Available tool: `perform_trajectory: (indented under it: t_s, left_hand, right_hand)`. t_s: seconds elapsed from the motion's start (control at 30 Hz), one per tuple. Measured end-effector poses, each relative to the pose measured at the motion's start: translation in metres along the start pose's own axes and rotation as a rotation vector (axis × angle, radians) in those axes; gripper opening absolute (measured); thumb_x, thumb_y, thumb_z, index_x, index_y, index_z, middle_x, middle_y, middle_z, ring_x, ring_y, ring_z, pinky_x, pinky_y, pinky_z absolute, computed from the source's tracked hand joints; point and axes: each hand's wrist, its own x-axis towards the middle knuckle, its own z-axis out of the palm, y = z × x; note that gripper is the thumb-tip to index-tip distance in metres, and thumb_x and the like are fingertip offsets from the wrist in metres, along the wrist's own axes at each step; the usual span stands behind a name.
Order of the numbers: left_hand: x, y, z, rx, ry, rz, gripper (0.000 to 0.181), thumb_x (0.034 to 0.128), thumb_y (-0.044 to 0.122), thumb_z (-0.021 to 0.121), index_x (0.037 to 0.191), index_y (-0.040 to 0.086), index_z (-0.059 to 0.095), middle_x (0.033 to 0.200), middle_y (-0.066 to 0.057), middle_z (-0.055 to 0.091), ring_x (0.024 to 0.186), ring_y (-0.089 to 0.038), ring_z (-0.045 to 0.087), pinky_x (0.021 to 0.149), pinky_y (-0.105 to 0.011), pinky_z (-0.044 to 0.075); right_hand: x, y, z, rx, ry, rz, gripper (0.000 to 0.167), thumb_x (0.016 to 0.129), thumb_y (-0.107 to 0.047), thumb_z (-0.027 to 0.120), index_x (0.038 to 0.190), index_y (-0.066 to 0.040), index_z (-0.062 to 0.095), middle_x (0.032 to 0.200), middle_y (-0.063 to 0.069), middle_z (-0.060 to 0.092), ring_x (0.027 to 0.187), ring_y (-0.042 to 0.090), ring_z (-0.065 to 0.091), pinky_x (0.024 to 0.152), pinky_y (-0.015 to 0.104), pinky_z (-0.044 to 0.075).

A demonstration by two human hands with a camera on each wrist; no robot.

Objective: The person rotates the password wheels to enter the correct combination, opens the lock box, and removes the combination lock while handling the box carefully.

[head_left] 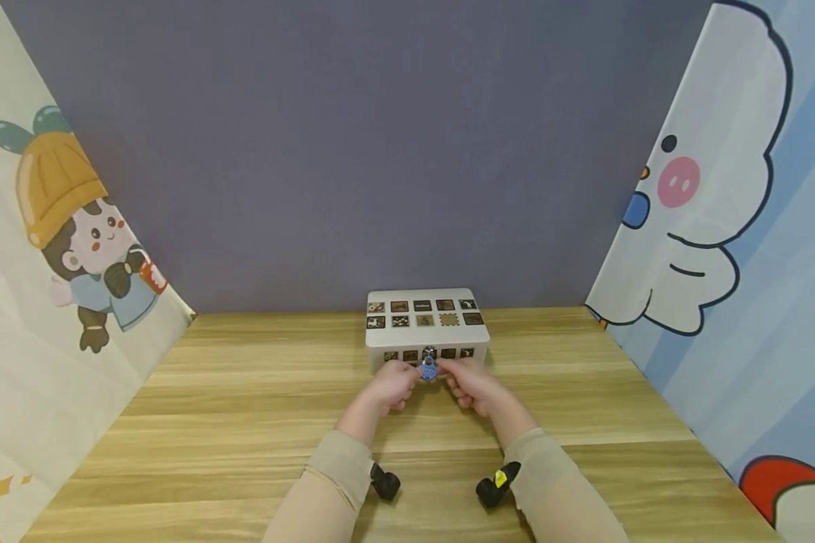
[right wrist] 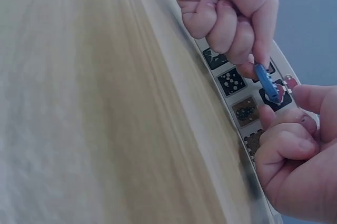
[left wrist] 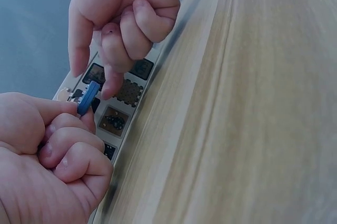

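Observation:
A small blue combination padlock [head_left: 429, 369] hangs at the front clasp [head_left: 429, 352] of a white box [head_left: 421, 336] decorated with square pictures. My left hand [head_left: 392, 383] pinches the padlock's side between thumb and index finger, its other fingers folded in. From the right, my right hand [head_left: 472, 386] reaches close to the lock. In the right wrist view, its thumb and index finger stand apart around the padlock [right wrist: 267, 83] without gripping it, while the other fingers curl. Silver number wheels show along the lock's edge; their digits are too small to read.
The box stands on a wood-grain table [head_left: 244, 422], near a dark grey back panel [head_left: 407, 151]. Cartoon-printed panels [head_left: 13, 302] flank the table on both sides. Black wrist devices [head_left: 384, 483] sit at both sleeve cuffs.

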Motion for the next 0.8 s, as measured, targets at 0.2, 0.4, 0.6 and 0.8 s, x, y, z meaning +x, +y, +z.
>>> perform_trajectory:
  t_s: [0.2,0.4,0.6,0.8]
  left_hand:
    - [0.002,-0.001,-0.003,-0.007,-0.006,-0.003,0.031,0.1051,0.016,0.052,0.110,-0.012,0.063,0.055,0.008,0.035,0.043,-0.006,0.027,0.039,-0.021,0.025]
    - [0.003,-0.002,-0.005,0.010,0.010,-0.006,0.032,0.1057,0.018,0.052,0.109,-0.011,0.064,0.055,0.008,0.033,0.043,-0.006,0.026,0.039,-0.020,0.025]
    - [0.003,-0.002,-0.004,0.034,0.040,0.001,0.028,0.1056,0.017,0.052,0.106,-0.007,0.066,0.055,0.008,0.033,0.043,-0.006,0.026,0.039,-0.020,0.026]
    - [0.001,0.000,-0.006,0.038,0.076,0.001,0.027,0.1046,0.015,0.052,0.106,-0.007,0.067,0.056,0.007,0.034,0.043,-0.006,0.028,0.039,-0.020,0.027]
  right_hand:
    - [0.002,-0.002,-0.005,0.006,0.011,0.006,0.035,0.103,-0.035,0.057,0.109,-0.002,0.067,0.060,-0.007,0.039,0.046,0.007,0.027,0.040,0.021,0.023]
    - [0.000,-0.004,-0.008,-0.036,0.023,-0.018,0.034,0.102,-0.034,0.058,0.111,-0.003,0.070,0.058,-0.008,0.039,0.046,0.007,0.028,0.041,0.021,0.024]
    - [0.000,-0.003,-0.012,-0.088,0.045,-0.037,0.036,0.100,-0.034,0.061,0.116,-0.002,0.071,0.055,-0.007,0.035,0.045,0.008,0.026,0.041,0.022,0.023]
    - [0.000,-0.003,-0.015,-0.141,0.056,-0.054,0.038,0.100,-0.033,0.063,0.119,-0.001,0.071,0.052,-0.006,0.031,0.044,0.009,0.024,0.040,0.023,0.023]
